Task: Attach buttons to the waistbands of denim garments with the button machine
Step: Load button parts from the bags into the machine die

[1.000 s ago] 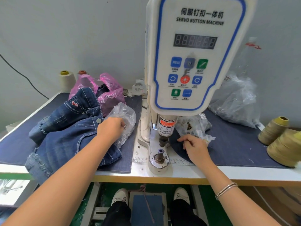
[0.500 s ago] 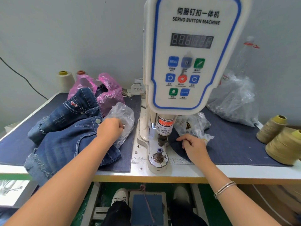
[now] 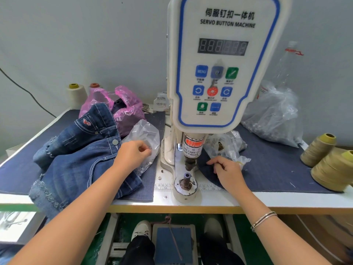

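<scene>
Plastic bags [image 3: 275,115] flank machine [image 3: 219,73] — thread cones [image 3: 332,169] right.

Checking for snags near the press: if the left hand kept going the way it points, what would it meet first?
Most likely the clear bag of small metal parts: the left hand has its fingertips at the bag already. Beyond it stands the machine's column; depth is hard to judge.
</scene>
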Motion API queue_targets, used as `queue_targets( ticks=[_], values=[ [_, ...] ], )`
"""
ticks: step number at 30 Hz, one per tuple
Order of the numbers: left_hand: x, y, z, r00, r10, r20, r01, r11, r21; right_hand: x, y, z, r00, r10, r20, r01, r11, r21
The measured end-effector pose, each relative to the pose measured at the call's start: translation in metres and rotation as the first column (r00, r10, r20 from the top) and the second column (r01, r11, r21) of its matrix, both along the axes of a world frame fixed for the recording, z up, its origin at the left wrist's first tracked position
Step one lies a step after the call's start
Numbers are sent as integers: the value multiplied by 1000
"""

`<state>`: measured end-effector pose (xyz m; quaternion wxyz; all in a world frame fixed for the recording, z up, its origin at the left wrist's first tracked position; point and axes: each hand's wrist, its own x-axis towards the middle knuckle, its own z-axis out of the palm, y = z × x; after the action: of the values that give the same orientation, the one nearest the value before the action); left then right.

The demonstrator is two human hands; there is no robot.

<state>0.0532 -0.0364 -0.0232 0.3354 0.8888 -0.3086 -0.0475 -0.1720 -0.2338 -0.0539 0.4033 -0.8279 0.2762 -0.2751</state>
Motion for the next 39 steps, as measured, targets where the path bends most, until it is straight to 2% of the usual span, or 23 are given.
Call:
queue_targets(
  ticks=[9, 16, 22, 26, 30, 32, 33, 35, 37, 39],
  values=[
    [4, 9, 3, 998, 61, -32, -64, 990, -129, -1, -1, -1, 1000, 13, -1, -13, 1000, -5],
    [8, 15, 6, 998, 34, -52, -37, 997, -62, 0, -1, -1, 1000, 7, 7, -7, 1000, -13],
    [5, 20, 5, 996, 35, -77, -46, 989, -138, 0, -1, -2, 1000, 12, 5, -11, 1000, -17],
    [-3, 20, 1, 993, 48, -111, -77, 958, -277, 0, -1, -2, 1000, 9, -6, -9, 1000, -16],
    [0, 17, -1, 996, 89, -23, -91, 990, -106, 0, 0, -2, 1000, 2, -12, -3, 999, -35],
    [0, 13, 1, 997, 81, -2, -81, 992, -92, 0, 1, -1, 1000, 3, -16, -4, 999, -37],
    [-1, 11, 2, 997, 70, -20, -72, 990, -122, 0, 1, -1, 1000, 6, -20, -6, 999, -36],
    [-7, 8, 3, 987, 47, -156, -86, 962, -258, -1, 1, -1, 1000, 10, -24, -11, 999, -41],
    [-16, 10, 5, 935, 5, -355, -172, 880, -442, -1, 0, -1, 1000, 13, -27, -14, 999, -42],
    [-30, 14, 8, 873, -68, -483, -255, 781, -570, -1, 0, -2, 999, 16, -31, -17, 999, -35]
  ],
)
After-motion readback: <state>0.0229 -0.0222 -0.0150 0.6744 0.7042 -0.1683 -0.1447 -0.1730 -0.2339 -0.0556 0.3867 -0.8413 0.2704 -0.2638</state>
